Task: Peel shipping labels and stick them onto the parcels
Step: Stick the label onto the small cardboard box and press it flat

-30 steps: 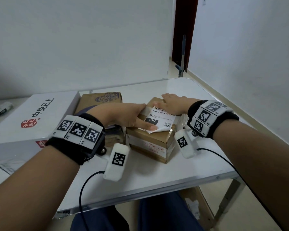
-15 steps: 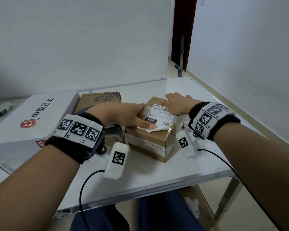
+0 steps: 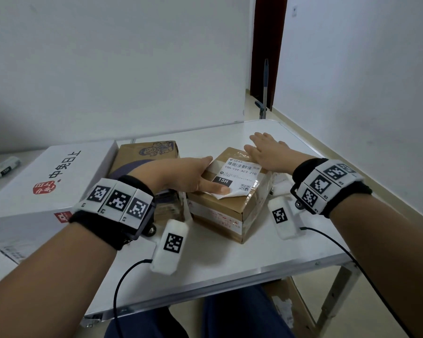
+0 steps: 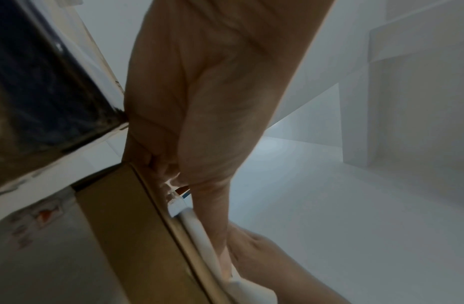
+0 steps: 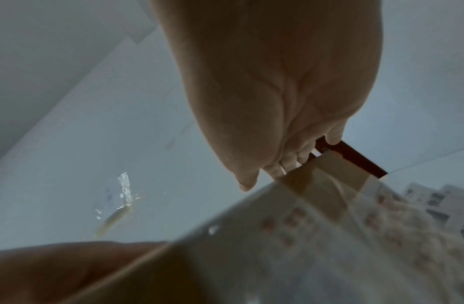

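Note:
A small brown cardboard parcel (image 3: 232, 208) stands mid-table with a white shipping label (image 3: 242, 175) on its top. The label's near corner curls up off the box. My left hand (image 3: 183, 175) lies flat on the label's left part, its thumb pressing the near edge; the wrist view shows that hand (image 4: 199, 123) against the parcel's edge (image 4: 158, 216). My right hand (image 3: 270, 152) lies flat with straight fingers over the parcel's far right corner, past the label. The right wrist view shows its fingertips (image 5: 290, 162) at the parcel's top edge (image 5: 316, 185).
A second brown box (image 3: 147, 154) sits just left of the parcel, and a large white box with red print (image 3: 42, 181) lies further left. A small white object (image 3: 4, 167) rests at the far left. The white table (image 3: 230, 259) ends near my lap; a mop handle (image 3: 264, 89) stands by the doorway.
My right hand has slid away across the label toward the parcel's far right corner, uncovering the barcode. My left hand stays pressing the label's left side.

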{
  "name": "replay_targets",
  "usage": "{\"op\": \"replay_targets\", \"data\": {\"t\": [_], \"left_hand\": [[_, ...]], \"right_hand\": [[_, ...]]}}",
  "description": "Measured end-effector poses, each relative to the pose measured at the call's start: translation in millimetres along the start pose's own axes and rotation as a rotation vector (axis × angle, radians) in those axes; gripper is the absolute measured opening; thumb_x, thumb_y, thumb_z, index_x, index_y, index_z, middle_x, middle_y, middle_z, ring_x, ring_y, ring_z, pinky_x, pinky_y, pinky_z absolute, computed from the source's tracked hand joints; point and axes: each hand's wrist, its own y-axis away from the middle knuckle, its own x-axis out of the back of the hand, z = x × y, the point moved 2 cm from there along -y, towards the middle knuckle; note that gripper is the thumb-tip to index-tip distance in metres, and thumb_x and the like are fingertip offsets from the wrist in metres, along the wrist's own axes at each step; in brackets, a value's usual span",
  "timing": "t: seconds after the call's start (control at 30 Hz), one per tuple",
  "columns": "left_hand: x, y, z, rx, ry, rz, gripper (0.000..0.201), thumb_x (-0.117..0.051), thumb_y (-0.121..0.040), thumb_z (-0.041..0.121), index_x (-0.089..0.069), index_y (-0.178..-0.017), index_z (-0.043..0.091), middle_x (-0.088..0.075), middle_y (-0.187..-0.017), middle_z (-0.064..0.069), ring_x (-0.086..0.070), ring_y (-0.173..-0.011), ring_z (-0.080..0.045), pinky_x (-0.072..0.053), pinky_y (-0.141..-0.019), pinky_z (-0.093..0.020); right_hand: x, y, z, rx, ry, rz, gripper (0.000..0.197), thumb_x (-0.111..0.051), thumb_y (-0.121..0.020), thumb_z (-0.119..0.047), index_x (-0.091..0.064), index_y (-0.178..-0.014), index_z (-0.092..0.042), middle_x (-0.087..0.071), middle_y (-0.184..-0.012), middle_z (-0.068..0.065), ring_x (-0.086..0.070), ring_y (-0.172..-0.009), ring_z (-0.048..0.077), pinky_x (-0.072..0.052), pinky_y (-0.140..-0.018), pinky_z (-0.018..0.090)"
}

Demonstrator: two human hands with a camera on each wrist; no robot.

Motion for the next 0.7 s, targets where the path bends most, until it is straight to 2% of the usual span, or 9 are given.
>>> {"op": "replay_targets", "data": {"t": [0.1, 0.2, 0.27, 0.3, 0.37, 0.43, 0.53, 0.7], "left_hand": [[-3, -4, 1, -0.062, 0.06, 0.034, 0.092, -0.058, -0.084, 0.057, -0.001, -0.152, 0.032, -0.029, -0.156, 0.003, -0.035, -0.137, -0.021, -0.029, -0.1, -0.028], [-4, -8, 1, -0.125, 0.057, 0.058, 0.09, -0.058, -0.081, 0.062, -0.003, -0.15, 0.044, -0.017, -0.159, 0.006, -0.034, -0.139, -0.022, -0.029, -0.112, -0.036], [-4, -8, -3, -0.127, 0.043, 0.025, 0.086, -0.054, -0.078, 0.069, -0.007, -0.147, 0.051, -0.006, -0.161, 0.006, -0.024, -0.145, -0.02, -0.02, -0.117, -0.039], [-3, -8, -5, -0.129, 0.045, 0.002, 0.085, -0.053, -0.077, 0.07, -0.008, -0.147, 0.05, -0.005, -0.161, 0.007, -0.02, -0.146, -0.018, -0.017, -0.118, -0.035], [-1, -7, -7, -0.138, 0.022, -0.065, 0.094, -0.057, -0.077, 0.067, -0.008, -0.151, 0.038, -0.006, -0.16, 0.012, -0.017, -0.145, -0.014, -0.015, -0.115, -0.028], [0, -8, -7, -0.133, -0.071, -0.105, 0.11, -0.064, -0.073, 0.064, 0.001, -0.154, 0.028, 0.003, -0.16, 0.014, -0.012, -0.146, -0.013, -0.013, -0.117, -0.03], [-2, -11, -6, -0.144, -0.215, -0.024, 0.115, -0.072, -0.072, 0.057, 0.001, -0.153, 0.023, 0.004, -0.161, 0.01, -0.014, -0.146, -0.015, -0.017, -0.118, -0.032], [-4, -11, -7, -0.162, -0.246, 0.023, 0.109, -0.07, -0.073, 0.059, -0.005, -0.153, 0.024, -0.005, -0.161, 0.008, -0.025, -0.143, -0.018, -0.025, -0.114, -0.031]], "right_hand": [[-1, 5, -22, 0.108, -0.051, -0.024, 0.051, -0.019, -0.105, -0.029, -0.013, -0.153, -0.012, -0.005, -0.163, 0.004, 0.001, -0.15, 0.019, -0.004, -0.12, 0.049], [-8, 2, -34, 0.161, -0.014, -0.06, 0.05, -0.018, -0.105, -0.03, -0.017, -0.152, -0.013, -0.011, -0.162, 0.004, -0.004, -0.149, 0.019, -0.007, -0.119, 0.049], [-12, -2, -33, 0.159, 0.051, -0.076, 0.049, -0.018, -0.105, -0.03, -0.019, -0.151, -0.015, -0.015, -0.16, 0.004, -0.009, -0.148, 0.02, -0.01, -0.119, 0.05], [-15, -4, -30, 0.156, 0.08, -0.071, 0.05, -0.017, -0.105, -0.031, -0.018, -0.152, -0.015, -0.014, -0.16, 0.003, -0.009, -0.148, 0.019, -0.01, -0.119, 0.05], [-18, -7, -28, 0.149, 0.118, -0.051, 0.052, -0.017, -0.104, -0.033, -0.014, -0.152, -0.014, -0.011, -0.161, 0.002, -0.006, -0.149, 0.018, -0.008, -0.119, 0.049], [-21, -9, -27, 0.149, 0.141, -0.054, 0.053, -0.015, -0.104, -0.033, -0.011, -0.153, -0.013, -0.006, -0.162, 0.002, -0.002, -0.15, 0.017, -0.006, -0.119, 0.049], [-21, -7, -28, 0.147, 0.162, -0.064, 0.054, -0.013, -0.104, -0.035, -0.008, -0.153, -0.015, -0.001, -0.163, 0.002, 0.003, -0.15, 0.017, -0.004, -0.12, 0.05], [-25, 3, -33, 0.117, 0.187, -0.063, 0.059, -0.013, -0.103, -0.044, -0.003, -0.155, -0.017, 0.004, -0.163, 0.0, 0.006, -0.15, 0.017, -0.002, -0.12, 0.051]]}}
